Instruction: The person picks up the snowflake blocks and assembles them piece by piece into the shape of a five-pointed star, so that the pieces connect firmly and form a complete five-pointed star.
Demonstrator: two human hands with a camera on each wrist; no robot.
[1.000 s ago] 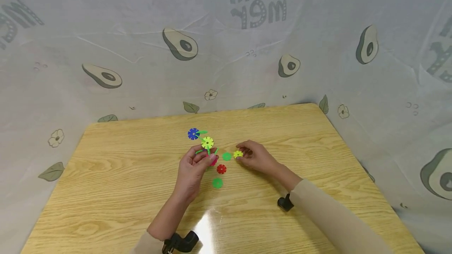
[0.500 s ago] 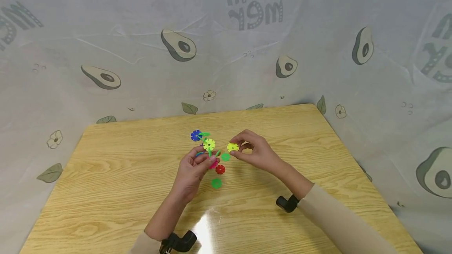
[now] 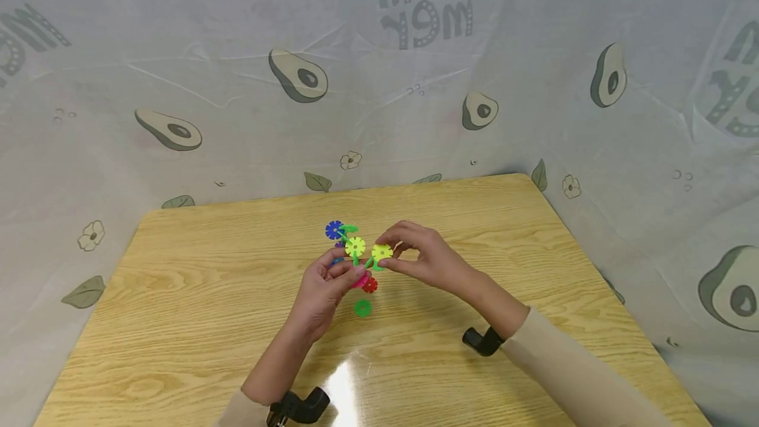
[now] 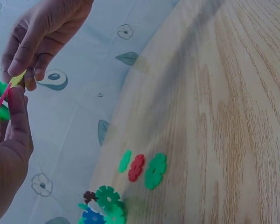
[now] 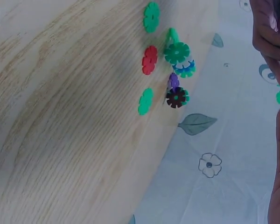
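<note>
In the head view my left hand (image 3: 318,292) pinches a joined build of notched snowflake discs. A pink disc (image 3: 359,280) shows at its fingertips, with a yellow disc (image 3: 355,246) and a blue disc (image 3: 335,229) farther out. My right hand (image 3: 423,253) pinches another yellow disc (image 3: 382,253) by its edge, beside a green disc of the build. Whether the two are slotted together, I cannot tell. In the left wrist view the right hand's yellow disc (image 4: 17,78) meets the pink disc's end (image 4: 2,100). Fingers hide part of the build.
On the wooden table (image 3: 207,295) lie a red disc (image 3: 370,284) and a loose green disc (image 3: 364,308). A second green disc (image 5: 145,101) lies beyond the red one. A cluster of joined discs (image 5: 177,52) sits near the table edge. Printed cloth (image 3: 237,84) hangs behind.
My right hand has lifted the yellow disc off the table area and brought it left to the build. The left hand's build has shifted slightly right and down.
</note>
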